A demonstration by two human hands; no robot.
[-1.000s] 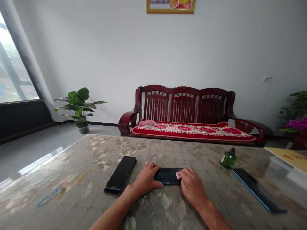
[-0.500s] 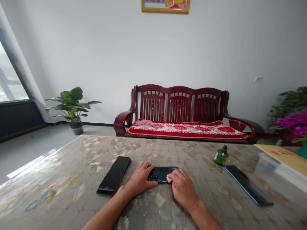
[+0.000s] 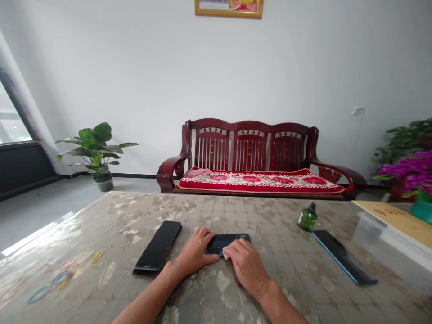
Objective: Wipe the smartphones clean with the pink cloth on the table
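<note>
A dark blue phone point(image 3: 232, 237) lies back up on the table, its camera block toward the left end. My left hand point(image 3: 198, 249) grips that end between thumb and fingers. In my right hand point(image 3: 243, 261) is a small pale pink cloth point(image 3: 225, 253), pinched and pressed on the phone's back near the cameras. The fingers of this hand cover part of the phone. Left of my hands lies a second phone point(image 3: 158, 247), black and screen up. A third, blue-edged phone point(image 3: 344, 257) rests at the right, beside a green bottle point(image 3: 308, 218) with a black top.
Coloured rubber bands point(image 3: 54, 284) lie at the table's left. A clear plastic box point(image 3: 388, 243) with a yellow folder point(image 3: 394, 218) on top stands at the right, near purple flowers point(image 3: 408, 171). Beyond the patterned table point(image 3: 202, 209) is a wooden bench point(image 3: 253, 148).
My right hand has slid the cloth leftward along the phone's back, toward the cameras. My left hand keeps its hold. The whole view has shifted slightly.
</note>
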